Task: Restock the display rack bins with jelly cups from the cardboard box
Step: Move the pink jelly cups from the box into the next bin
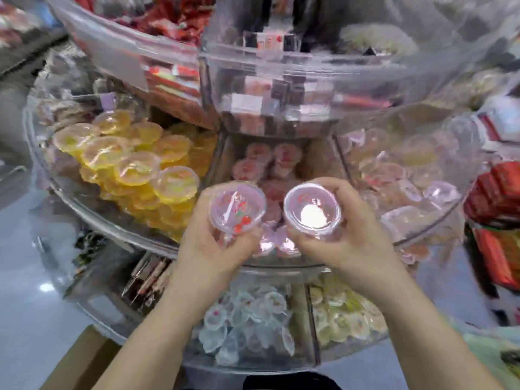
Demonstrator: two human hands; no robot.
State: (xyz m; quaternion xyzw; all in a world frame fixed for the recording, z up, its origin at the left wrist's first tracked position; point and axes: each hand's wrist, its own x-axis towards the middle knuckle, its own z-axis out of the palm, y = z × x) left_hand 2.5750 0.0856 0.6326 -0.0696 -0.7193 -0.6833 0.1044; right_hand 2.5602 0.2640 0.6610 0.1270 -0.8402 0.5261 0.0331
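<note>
My left hand [216, 243] grips a pink jelly cup [237, 208] with a cherry print on its film lid. My right hand [349, 235] grips a second pink jelly cup [312, 211], its lid glaring white. Both cups hover over the front of the middle bin [281, 267] of the clear round display rack. Several pink cups [267, 161] lie in that bin, some right under my hands. A corner of the cardboard box [84, 361] shows at the bottom left.
The bin to the left holds several yellow jelly cups [132, 164]; the bin to the right holds pale pink and clear cups [408, 175]. The tier below holds clear-blue cups [247, 322] and yellowish cups [346, 316]. An upper tier [281, 66] overhangs. Red packages [495, 198] stand at the right.
</note>
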